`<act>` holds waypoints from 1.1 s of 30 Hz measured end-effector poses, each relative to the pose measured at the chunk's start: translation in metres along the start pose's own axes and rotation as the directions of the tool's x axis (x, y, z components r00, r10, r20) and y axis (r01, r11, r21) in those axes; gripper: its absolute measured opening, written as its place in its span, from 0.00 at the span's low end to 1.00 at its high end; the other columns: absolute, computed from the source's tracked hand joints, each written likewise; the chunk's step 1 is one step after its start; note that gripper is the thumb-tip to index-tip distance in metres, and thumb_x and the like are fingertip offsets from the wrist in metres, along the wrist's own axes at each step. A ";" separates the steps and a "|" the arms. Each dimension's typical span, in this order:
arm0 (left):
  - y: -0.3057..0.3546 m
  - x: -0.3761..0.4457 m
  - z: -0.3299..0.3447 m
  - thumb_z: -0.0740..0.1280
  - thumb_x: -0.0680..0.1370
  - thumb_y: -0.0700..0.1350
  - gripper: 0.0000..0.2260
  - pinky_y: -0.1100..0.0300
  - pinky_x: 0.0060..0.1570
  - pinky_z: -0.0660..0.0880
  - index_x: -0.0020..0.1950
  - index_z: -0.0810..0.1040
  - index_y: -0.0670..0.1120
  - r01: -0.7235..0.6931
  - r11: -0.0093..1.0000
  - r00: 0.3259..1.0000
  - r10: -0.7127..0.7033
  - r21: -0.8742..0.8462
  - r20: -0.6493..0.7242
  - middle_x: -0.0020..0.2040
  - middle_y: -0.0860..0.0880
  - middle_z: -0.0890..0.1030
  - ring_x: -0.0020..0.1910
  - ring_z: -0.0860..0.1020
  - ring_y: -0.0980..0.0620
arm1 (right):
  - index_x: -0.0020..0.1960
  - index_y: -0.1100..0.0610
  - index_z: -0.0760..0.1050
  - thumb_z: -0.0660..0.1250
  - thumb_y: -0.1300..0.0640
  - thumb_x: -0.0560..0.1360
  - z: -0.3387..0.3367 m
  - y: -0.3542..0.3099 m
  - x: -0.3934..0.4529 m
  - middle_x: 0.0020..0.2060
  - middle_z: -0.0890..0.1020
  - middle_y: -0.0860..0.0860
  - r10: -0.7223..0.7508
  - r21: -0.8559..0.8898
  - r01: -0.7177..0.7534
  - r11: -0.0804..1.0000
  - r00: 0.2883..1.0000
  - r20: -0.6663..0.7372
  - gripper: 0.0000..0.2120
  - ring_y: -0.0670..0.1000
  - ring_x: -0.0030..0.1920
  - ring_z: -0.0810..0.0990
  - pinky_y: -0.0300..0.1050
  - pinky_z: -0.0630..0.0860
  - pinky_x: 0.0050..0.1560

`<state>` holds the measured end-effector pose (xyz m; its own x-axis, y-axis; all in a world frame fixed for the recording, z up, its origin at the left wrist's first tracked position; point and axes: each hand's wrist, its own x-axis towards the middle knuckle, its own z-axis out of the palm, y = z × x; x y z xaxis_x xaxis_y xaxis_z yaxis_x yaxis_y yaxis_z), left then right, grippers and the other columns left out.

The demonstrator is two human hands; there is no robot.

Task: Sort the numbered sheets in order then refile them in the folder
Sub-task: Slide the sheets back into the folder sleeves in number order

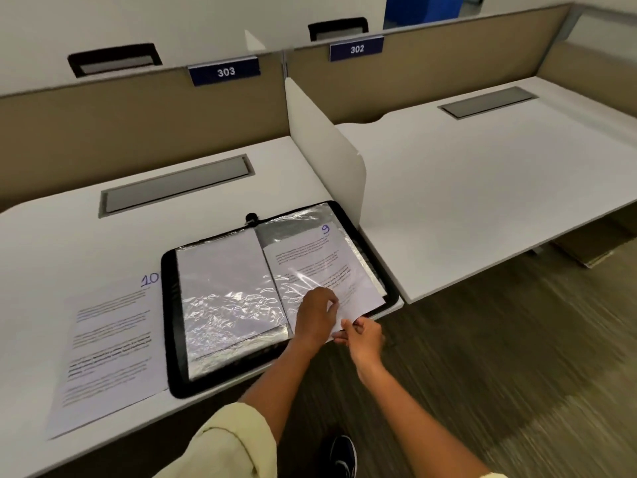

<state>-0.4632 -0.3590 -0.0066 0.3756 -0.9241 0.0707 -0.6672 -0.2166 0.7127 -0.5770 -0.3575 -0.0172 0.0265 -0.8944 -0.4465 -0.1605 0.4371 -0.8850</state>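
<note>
One black display folder (171,326) open at the near edge of the surface (69,236), its right clear sleeve (303,222) part-holding one sheet marked 9 (310,257), near corner pinched by the right hand (362,339), left hand (315,315) curled on it; one sheet marked 10 (107,350) left alongside; print illegible.

- I see a white desk (241,167) on the left, with a grey cable hatch (175,188) set into its far part.
- A white divider panel (324,143) stands between it and a second white desk (499,188) on the right, which has its own grey hatch (487,102).
- Blue plates reading 303 (224,72) and 302 (356,49) sit on the far tan partition (103,119).
- A black shoe (343,455) rests on the wood-look floor (482,339).
</note>
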 end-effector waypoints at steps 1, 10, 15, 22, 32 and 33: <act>0.000 -0.001 -0.001 0.68 0.77 0.41 0.03 0.58 0.56 0.73 0.49 0.82 0.44 0.004 1.000 1.000 -0.004 -0.009 -0.008 0.52 0.48 0.81 0.53 0.77 0.51 | 0.43 0.62 0.79 0.67 0.62 0.79 0.003 -0.002 0.005 0.38 0.85 0.56 -0.004 -0.002 0.004 1.000 1.000 0.011 0.07 0.51 0.38 0.86 0.50 0.84 0.45; 0.002 -0.005 0.001 0.68 0.78 0.42 0.05 0.67 0.63 0.60 0.52 0.83 0.45 0.166 0.983 0.985 -0.169 -0.075 -0.040 0.65 0.48 0.77 0.67 0.71 0.51 | 0.43 0.64 0.80 0.63 0.64 0.80 0.021 -0.025 0.038 0.37 0.83 0.57 -0.025 -0.215 0.036 0.976 0.998 0.053 0.10 0.49 0.37 0.80 0.37 0.73 0.34; 0.003 -0.004 0.001 0.68 0.77 0.40 0.06 0.66 0.63 0.63 0.52 0.83 0.44 0.201 0.973 0.977 -0.207 -0.110 -0.047 0.65 0.47 0.77 0.66 0.72 0.51 | 0.45 0.62 0.81 0.65 0.63 0.80 0.024 -0.031 0.053 0.40 0.83 0.56 -0.002 -0.194 0.020 0.981 0.996 0.094 0.08 0.52 0.43 0.83 0.46 0.82 0.45; -0.001 -0.005 0.003 0.70 0.75 0.39 0.05 0.62 0.63 0.68 0.50 0.84 0.44 0.194 0.968 0.978 -0.204 -0.161 -0.043 0.62 0.47 0.79 0.65 0.74 0.51 | 0.41 0.55 0.81 0.68 0.68 0.77 0.020 -0.037 0.061 0.41 0.85 0.54 0.075 -0.061 -0.069 0.996 0.991 0.109 0.10 0.55 0.43 0.85 0.53 0.84 0.46; -0.012 -0.005 0.008 0.71 0.76 0.42 0.02 0.54 0.63 0.73 0.46 0.82 0.49 0.173 0.959 0.982 -0.185 -0.225 -0.034 0.57 0.54 0.78 0.63 0.75 0.53 | 0.39 0.59 0.78 0.71 0.44 0.76 -0.018 -0.027 0.060 0.34 0.83 0.54 0.014 -0.030 -0.021 0.999 0.976 -0.219 0.18 0.54 0.36 0.83 0.49 0.80 0.40; -0.012 -0.005 0.009 0.71 0.76 0.42 0.02 0.54 0.63 0.73 0.47 0.82 0.49 0.171 0.960 0.983 -0.181 -0.220 -0.026 0.57 0.54 0.78 0.62 0.75 0.53 | 0.41 0.57 0.78 0.72 0.44 0.75 -0.020 -0.028 0.062 0.37 0.82 0.54 0.013 -0.019 -0.018 1.000 0.971 -0.238 0.16 0.55 0.40 0.83 0.51 0.81 0.43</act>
<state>-0.4627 -0.3543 -0.0220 0.5064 -0.8613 -0.0412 -0.4352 -0.2965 0.8501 -0.5902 -0.4273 -0.0174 -0.2110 -0.8855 -0.4140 -0.1800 0.4515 -0.8739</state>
